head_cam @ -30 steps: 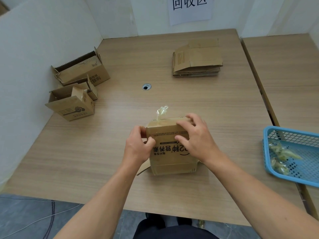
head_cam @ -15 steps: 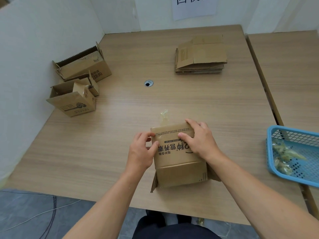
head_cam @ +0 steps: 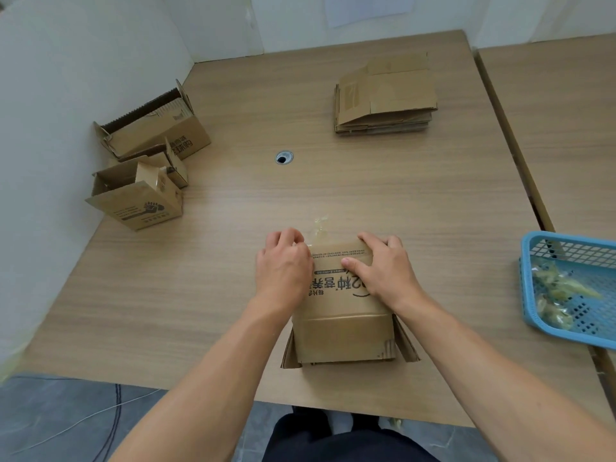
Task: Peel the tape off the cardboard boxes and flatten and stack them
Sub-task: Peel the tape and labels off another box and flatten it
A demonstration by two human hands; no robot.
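Cardboard box (head_cam: 343,328) sat between both hands, long axis pointing back toward the wrists; right hand (head_cam: 383,271) gripped its far edge, left hand (head_cam: 283,268) curled over the far-left corner, loose tape tail (head_cam: 319,228) just beyond it.

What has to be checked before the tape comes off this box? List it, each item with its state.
1. Box steadied: ok, the right hand grips its far edge, thumb on top.
2. Tape end loose: ok, a crumpled end stands up at the far edge.
3. Left hand has the tape: cannot tell, its fingers curl over the far edge beside it.
4. Blue basket for scraps: ok, at the right, scraps already in it.
5. Flattened stack ready: ok, lies at the table's far side.
6. Box flat: not ok, not yet collapsed, near flaps splayed.
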